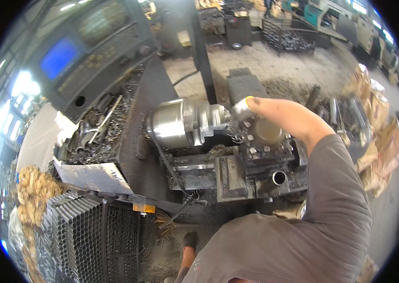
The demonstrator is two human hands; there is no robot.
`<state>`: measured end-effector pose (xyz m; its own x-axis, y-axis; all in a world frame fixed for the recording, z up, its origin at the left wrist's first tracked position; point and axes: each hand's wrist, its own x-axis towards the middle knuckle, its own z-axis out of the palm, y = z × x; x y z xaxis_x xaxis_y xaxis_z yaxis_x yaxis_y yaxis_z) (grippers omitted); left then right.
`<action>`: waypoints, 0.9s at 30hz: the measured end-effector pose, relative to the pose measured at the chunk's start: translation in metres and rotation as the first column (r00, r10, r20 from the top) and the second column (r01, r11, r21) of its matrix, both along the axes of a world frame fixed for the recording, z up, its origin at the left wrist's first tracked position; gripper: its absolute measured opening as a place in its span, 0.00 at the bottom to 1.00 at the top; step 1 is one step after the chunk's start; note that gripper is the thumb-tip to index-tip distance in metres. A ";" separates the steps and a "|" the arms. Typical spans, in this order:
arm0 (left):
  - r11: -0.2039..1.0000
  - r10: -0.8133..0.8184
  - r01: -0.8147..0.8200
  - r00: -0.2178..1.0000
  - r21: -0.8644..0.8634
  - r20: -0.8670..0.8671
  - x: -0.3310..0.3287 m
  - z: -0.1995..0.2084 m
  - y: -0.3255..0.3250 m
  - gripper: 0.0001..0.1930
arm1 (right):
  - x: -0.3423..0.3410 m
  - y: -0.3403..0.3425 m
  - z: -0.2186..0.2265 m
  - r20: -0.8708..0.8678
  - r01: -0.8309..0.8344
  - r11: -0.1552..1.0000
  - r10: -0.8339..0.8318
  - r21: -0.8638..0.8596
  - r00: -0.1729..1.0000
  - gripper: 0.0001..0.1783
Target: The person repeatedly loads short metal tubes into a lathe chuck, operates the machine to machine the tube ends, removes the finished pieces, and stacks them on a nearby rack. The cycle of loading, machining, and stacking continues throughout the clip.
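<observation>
My right hand (pixel 242 109), in a pale glove with a yellow cuff, reaches over the lathe's tool turret (pixel 267 131) from the right. It is beside the free end of the shiny stepped metal chuck (pixel 173 123). Its fingers are blurred and partly hidden, so whether they hold anything does not show. Bright metal shavings (pixel 235 134) cling between the chuck end and the turret. Bolt heads ring the turret, and a hollow round tool holder (pixel 279 178) points up at its near side. I do not see my left hand.
A control panel with a blue screen (pixel 59 57) stands at the left. Below it, a tray (pixel 93 177) holds shavings and tools. Stacked metal tubes (pixel 74 231) fill the lower left. Brown sacks (pixel 383 146) lie at the right. My shoe (pixel 191 239) is on the floor.
</observation>
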<state>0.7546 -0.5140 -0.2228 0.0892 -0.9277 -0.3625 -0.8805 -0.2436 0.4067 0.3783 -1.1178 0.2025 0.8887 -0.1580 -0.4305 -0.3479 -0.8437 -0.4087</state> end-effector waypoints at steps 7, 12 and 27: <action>0.508 0.831 -0.589 0.143 0.628 -0.537 -0.023 -0.014 0.008 0.14 | 0.008 0.029 0.061 0.052 0.428 0.615 -0.608 0.663 0.792 0.13; 0.461 0.873 -0.582 0.163 0.670 -0.459 -0.031 -0.024 0.026 0.13 | -0.087 0.020 0.110 0.537 0.477 0.878 -0.383 -0.042 0.752 0.14; 0.206 0.773 -0.720 0.535 -0.662 -0.341 0.060 0.226 -0.095 0.26 | -0.130 0.009 0.037 0.471 0.686 0.718 -0.567 -0.120 0.676 0.17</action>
